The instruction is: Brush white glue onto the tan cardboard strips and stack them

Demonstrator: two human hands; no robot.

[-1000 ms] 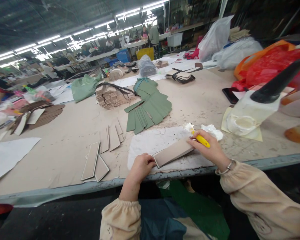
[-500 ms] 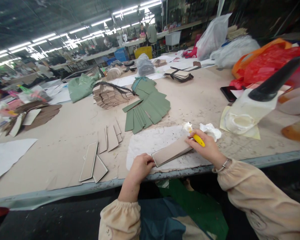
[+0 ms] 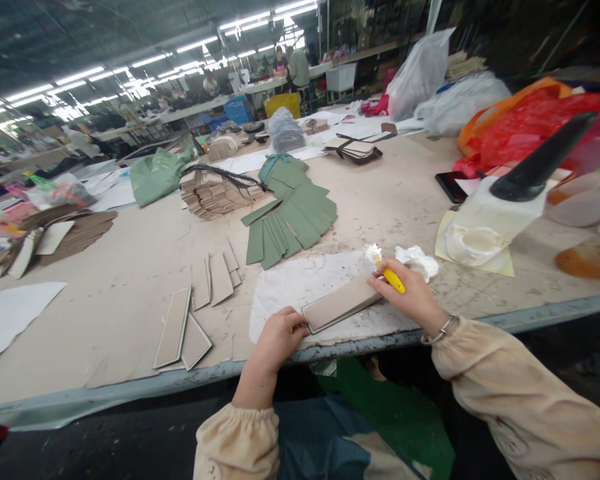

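A beige rectangular panel (image 3: 337,303) with a dark rim lies slanted over a white sheet (image 3: 275,287) at the table's front edge. My left hand (image 3: 283,333) pinches its near left corner. At the far right end, the fingers of my right hand (image 3: 405,293) touch the panel while closed around a yellow-handled brush (image 3: 394,280), whose tip carries a thick white paste. Just behind that hand sits a white lump of paste or crumpled material (image 3: 417,262). To the left, similar rimmed panels (image 3: 174,327) overlap, and plain beige strips (image 3: 221,280) lie behind them.
Green fanned pieces (image 3: 295,217) and a tied beige stack (image 3: 220,190) are behind the sheet. A white container with a black handle (image 3: 480,233) stands right, near a phone (image 3: 450,188), red bags (image 3: 520,127) and bottles (image 3: 580,253). Other people are far back.
The whole view has shifted slightly, with things appearing a little further left. Both hands keep their hold on the panel and brush; little else differs.
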